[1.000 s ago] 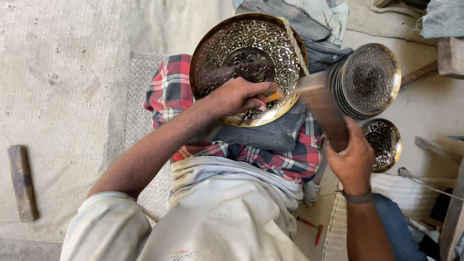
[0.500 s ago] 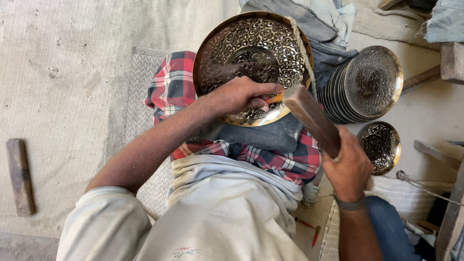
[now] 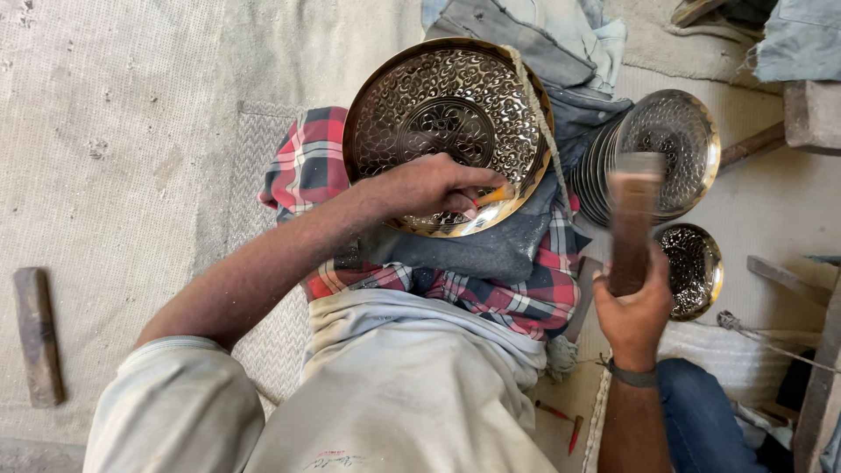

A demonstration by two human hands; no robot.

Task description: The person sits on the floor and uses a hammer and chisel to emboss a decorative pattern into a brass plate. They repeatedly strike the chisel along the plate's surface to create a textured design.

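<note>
A round brass plate (image 3: 438,105) with a dense engraved pattern rests tilted on my lap, over a red checked cloth (image 3: 302,166) and a grey cloth. My left hand (image 3: 429,186) lies on the plate's lower rim and pinches a small orange-tipped chisel (image 3: 493,194) against the metal. My right hand (image 3: 632,307) grips a wooden mallet (image 3: 632,215) by its lower end and holds it upright, raised to the right of the plate. The mallet's top is blurred.
A stack of engraved brass plates (image 3: 661,149) leans at the right, with a smaller engraved bowl (image 3: 696,267) below it. A wooden block (image 3: 37,333) lies on the woven mat at the left. Crumpled cloth (image 3: 543,35) lies beyond the plate. Small red-handled tools (image 3: 574,431) lie by my right knee.
The mallet swung down toward the chisel half a second ago and has now risen back upright to the right. My left hand and the plate stayed in place.
</note>
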